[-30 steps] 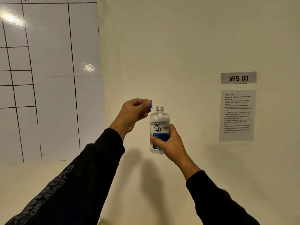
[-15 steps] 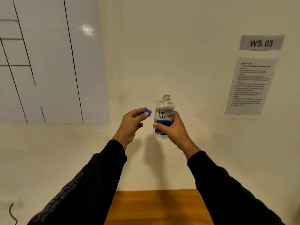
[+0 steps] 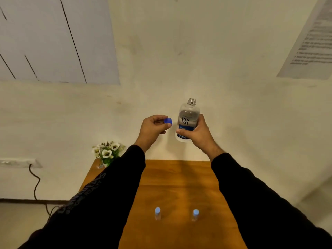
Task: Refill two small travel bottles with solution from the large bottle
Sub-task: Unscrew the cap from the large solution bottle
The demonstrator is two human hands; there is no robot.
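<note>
Our left hand point(image 3: 152, 130) pinches the blue cap point(image 3: 168, 121) at fingertips, just at 9 o'clock of the large bottle point(image 3: 187, 121). Our right hand point(image 3: 195, 133) grips that bottle's lower body, upright, neck open at 12. Both travel bottles point(image 3: 157, 215) point(image 3: 195, 214) stand capped on the table point(image 3: 179, 177), at 6 o'clock, well below both hands; left hand nearer the left one.

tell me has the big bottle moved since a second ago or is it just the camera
Cannot tell. The large bottle shifts against the wall sheet, but the camera tilted down, and the right hand grips it alike.
</note>
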